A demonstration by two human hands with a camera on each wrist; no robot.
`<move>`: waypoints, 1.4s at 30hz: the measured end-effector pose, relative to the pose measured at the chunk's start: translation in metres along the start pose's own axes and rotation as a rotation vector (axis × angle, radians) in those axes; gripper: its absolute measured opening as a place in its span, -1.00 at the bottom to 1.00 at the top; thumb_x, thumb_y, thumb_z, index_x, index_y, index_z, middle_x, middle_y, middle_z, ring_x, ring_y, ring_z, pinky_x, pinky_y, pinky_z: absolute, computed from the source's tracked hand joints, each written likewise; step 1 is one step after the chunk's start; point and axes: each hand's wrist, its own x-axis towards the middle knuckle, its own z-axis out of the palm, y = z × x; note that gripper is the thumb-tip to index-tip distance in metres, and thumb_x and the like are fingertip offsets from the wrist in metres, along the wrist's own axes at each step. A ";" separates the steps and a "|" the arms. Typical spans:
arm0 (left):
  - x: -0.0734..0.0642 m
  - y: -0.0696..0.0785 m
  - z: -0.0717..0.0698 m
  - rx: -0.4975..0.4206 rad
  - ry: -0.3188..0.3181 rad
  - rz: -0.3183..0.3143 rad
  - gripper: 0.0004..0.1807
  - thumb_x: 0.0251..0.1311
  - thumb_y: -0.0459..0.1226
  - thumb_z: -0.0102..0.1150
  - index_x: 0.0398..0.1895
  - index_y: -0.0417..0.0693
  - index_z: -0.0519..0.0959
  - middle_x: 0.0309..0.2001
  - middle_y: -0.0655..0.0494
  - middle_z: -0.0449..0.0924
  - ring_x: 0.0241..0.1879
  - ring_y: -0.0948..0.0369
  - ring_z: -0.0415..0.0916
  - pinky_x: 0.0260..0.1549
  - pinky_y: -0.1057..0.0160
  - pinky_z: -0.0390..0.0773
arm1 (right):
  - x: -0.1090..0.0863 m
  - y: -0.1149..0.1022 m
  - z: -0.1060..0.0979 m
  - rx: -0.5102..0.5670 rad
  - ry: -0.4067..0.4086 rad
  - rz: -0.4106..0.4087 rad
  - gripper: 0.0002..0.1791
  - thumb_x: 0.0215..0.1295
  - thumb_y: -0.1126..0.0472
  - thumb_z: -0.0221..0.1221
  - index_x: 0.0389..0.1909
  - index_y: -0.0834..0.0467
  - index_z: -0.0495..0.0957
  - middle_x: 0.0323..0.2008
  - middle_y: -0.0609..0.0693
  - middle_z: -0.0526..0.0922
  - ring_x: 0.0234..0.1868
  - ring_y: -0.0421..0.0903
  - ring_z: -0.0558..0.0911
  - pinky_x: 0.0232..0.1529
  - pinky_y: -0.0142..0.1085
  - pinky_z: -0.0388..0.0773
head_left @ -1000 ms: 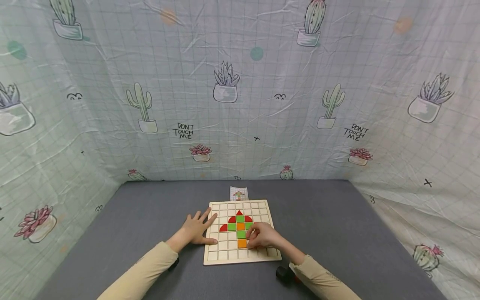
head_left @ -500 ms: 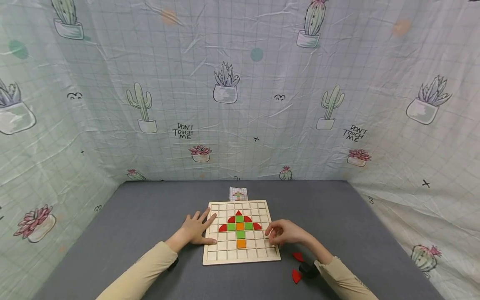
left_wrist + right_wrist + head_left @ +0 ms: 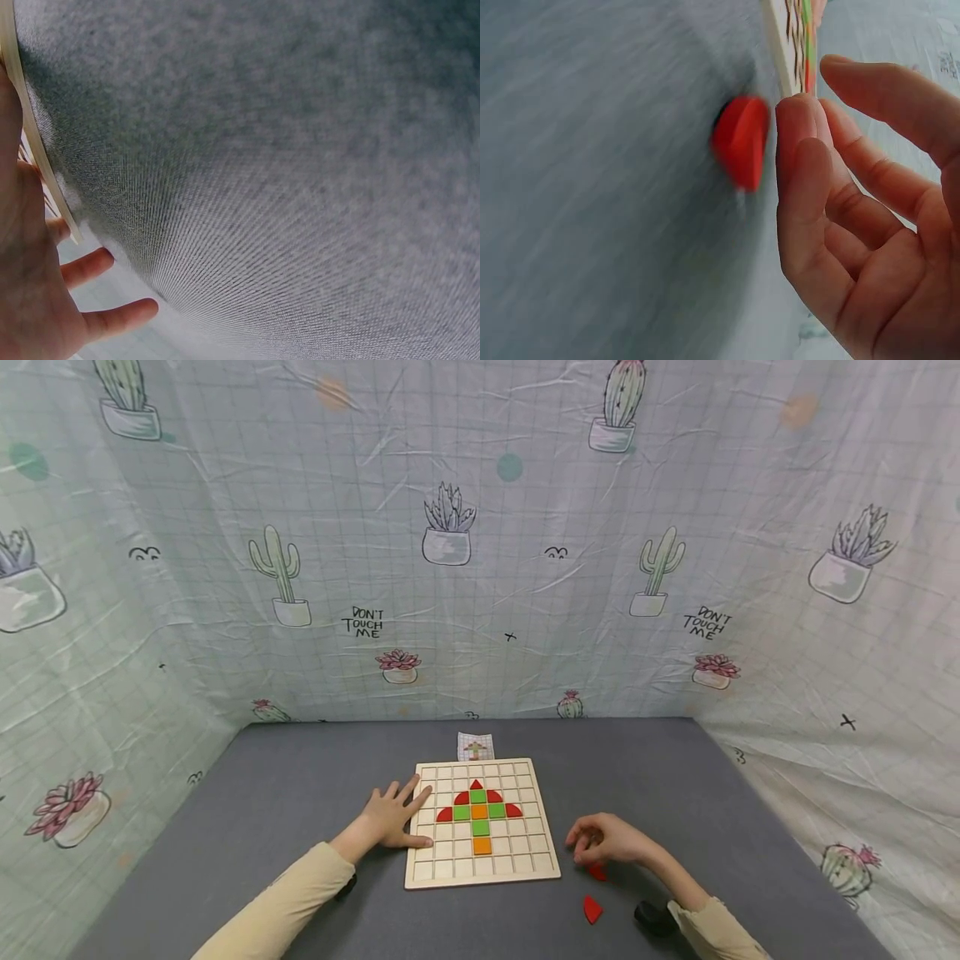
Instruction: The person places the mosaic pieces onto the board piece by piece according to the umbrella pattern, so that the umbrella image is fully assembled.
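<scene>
A wooden grid board (image 3: pixel 444 868) lies on the grey table, bearing green and orange square tiles and red curved and triangular pieces in an arrow-like pattern. My left hand (image 3: pixel 385 818) rests on the board's left edge with fingers spread; the left wrist view shows them along the rim. To the right of the board my right hand (image 3: pixel 611 840) hovers low, fingers loosely bent and the thumb apart, nothing between them. Beneath its fingertips lies a red quarter-round piece (image 3: pixel 597 872), partly covered by the hand. Another red piece (image 3: pixel 592 909) lies nearer to me.
A small printed card (image 3: pixel 476 747) with a similar coloured pattern lies at the board's far edge. A black device (image 3: pixel 655 918) sits at the right wrist. Fabric printed with cacti (image 3: pixel 448 635) walls the table at the back and both sides.
My right hand has moved off the board to the right, leaving a red piece at the pattern's right tip and uncovering the two loose red pieces. The left hand has stayed put.
</scene>
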 end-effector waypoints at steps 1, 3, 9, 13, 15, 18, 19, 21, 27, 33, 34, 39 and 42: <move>0.000 0.000 0.000 0.003 0.000 -0.002 -0.04 -0.07 0.37 -0.08 0.36 0.07 0.08 0.37 -0.08 0.00 0.22 -0.13 0.15 -0.03 -0.21 0.25 | -0.003 0.002 -0.001 0.001 0.002 0.004 -0.73 0.08 0.35 0.17 -0.21 0.43 0.48 -0.44 0.29 0.59 -0.58 -0.22 0.53 -0.56 -0.38 0.45; -0.001 -0.001 -0.001 0.004 0.003 0.000 -0.04 -0.07 0.37 -0.07 0.35 0.06 0.08 0.37 -0.09 0.00 0.21 -0.13 0.15 -0.03 -0.22 0.25 | -0.010 0.004 -0.003 0.004 0.011 0.019 -0.73 0.08 0.34 0.17 -0.21 0.42 0.48 -0.46 0.26 0.59 -0.61 -0.27 0.49 -0.59 -0.38 0.43; 0.000 -0.002 0.000 0.006 0.010 0.006 -0.03 -0.07 0.38 -0.10 0.36 0.08 0.06 0.37 -0.07 -0.01 0.22 -0.13 0.14 -0.04 -0.21 0.26 | -0.025 0.013 -0.006 0.001 0.034 0.030 -0.74 0.05 0.35 0.18 -0.24 0.41 0.48 -0.53 0.12 0.58 -0.66 -0.33 0.42 -0.64 -0.41 0.39; 0.001 -0.002 -0.001 0.003 0.010 0.007 -0.03 -0.08 0.39 -0.11 0.36 0.07 0.07 0.37 -0.07 0.00 0.21 -0.14 0.15 -0.04 -0.21 0.27 | -0.032 0.016 -0.006 0.014 0.039 0.021 -0.71 0.01 0.35 0.21 -0.25 0.43 0.47 -0.56 0.06 0.58 -0.67 -0.36 0.41 -0.66 -0.44 0.36; 0.001 -0.002 -0.001 0.000 0.010 0.008 -0.02 -0.08 0.39 -0.11 0.36 0.07 0.07 0.37 -0.08 0.00 0.21 -0.14 0.15 -0.04 -0.21 0.27 | -0.033 0.017 -0.005 0.005 0.049 0.016 -0.70 -0.01 0.34 0.23 -0.26 0.42 0.48 -0.56 0.04 0.57 -0.67 -0.37 0.42 -0.66 -0.45 0.36; 0.002 -0.002 0.000 -0.004 0.010 0.008 -0.03 -0.08 0.39 -0.10 0.36 0.07 0.06 0.37 -0.07 -0.01 0.22 -0.14 0.14 -0.04 -0.22 0.26 | -0.034 0.018 -0.004 -0.036 0.078 -0.001 -0.69 -0.05 0.29 0.28 -0.28 0.38 0.50 -0.58 0.02 0.56 -0.67 -0.39 0.43 -0.65 -0.45 0.38; 0.002 -0.002 0.000 -0.005 0.010 0.007 -0.03 -0.08 0.39 -0.10 0.36 0.07 0.06 0.37 -0.07 -0.01 0.22 -0.14 0.14 -0.04 -0.22 0.26 | -0.034 0.018 -0.003 -0.058 0.088 -0.009 -0.68 -0.07 0.27 0.30 -0.29 0.35 0.51 -0.58 0.02 0.56 -0.66 -0.40 0.43 -0.65 -0.45 0.39; 0.002 -0.002 0.000 -0.004 0.009 0.006 -0.03 -0.08 0.39 -0.11 0.36 0.08 0.06 0.37 -0.07 -0.01 0.22 -0.14 0.14 -0.04 -0.21 0.26 | -0.034 0.019 -0.002 -0.097 0.107 -0.017 -0.67 -0.11 0.24 0.33 -0.31 0.31 0.52 -0.59 0.01 0.56 -0.66 -0.41 0.44 -0.64 -0.45 0.40; 0.002 -0.002 0.003 -0.012 0.008 0.008 -0.03 -0.08 0.38 -0.08 0.36 0.07 0.06 0.37 -0.08 -0.01 0.21 -0.14 0.14 -0.04 -0.22 0.26 | -0.033 0.019 0.001 -0.145 0.119 0.000 -0.66 -0.18 0.25 0.37 -0.34 0.26 0.52 -0.59 0.05 0.52 -0.66 -0.39 0.43 -0.61 -0.44 0.42; 0.002 -0.001 0.002 -0.009 0.006 -0.001 -0.03 -0.08 0.38 -0.08 0.36 0.07 0.07 0.37 -0.08 0.00 0.21 -0.12 0.15 -0.04 -0.22 0.26 | -0.031 0.018 0.001 -0.168 0.124 0.001 -0.68 -0.19 0.28 0.36 -0.36 0.24 0.51 -0.62 0.00 0.52 -0.67 -0.40 0.41 -0.63 -0.46 0.39; 0.002 -0.001 0.002 -0.010 0.006 0.000 -0.03 -0.08 0.38 -0.08 0.36 0.07 0.07 0.37 -0.08 0.00 0.21 -0.13 0.15 -0.04 -0.22 0.25 | -0.031 0.019 0.001 -0.176 0.124 -0.004 -0.69 -0.19 0.29 0.35 -0.36 0.24 0.52 -0.63 -0.01 0.53 -0.67 -0.40 0.40 -0.64 -0.46 0.38; 0.002 -0.001 0.003 -0.012 0.006 0.005 -0.03 -0.07 0.37 -0.08 0.36 0.07 0.06 0.37 -0.09 -0.01 0.21 -0.14 0.14 -0.04 -0.23 0.26 | -0.026 0.020 0.001 -0.192 0.116 -0.020 -0.71 -0.18 0.36 0.30 -0.33 0.20 0.54 -0.63 -0.05 0.53 -0.68 -0.41 0.39 -0.65 -0.45 0.37; 0.003 -0.001 0.004 -0.010 0.007 0.005 -0.03 -0.07 0.38 -0.09 0.36 0.07 0.07 0.37 -0.08 -0.01 0.21 -0.13 0.15 -0.05 -0.22 0.26 | -0.021 0.019 -0.001 -0.193 0.116 -0.023 -0.71 -0.15 0.39 0.27 -0.29 0.19 0.55 -0.61 -0.03 0.52 -0.70 -0.40 0.38 -0.66 -0.45 0.36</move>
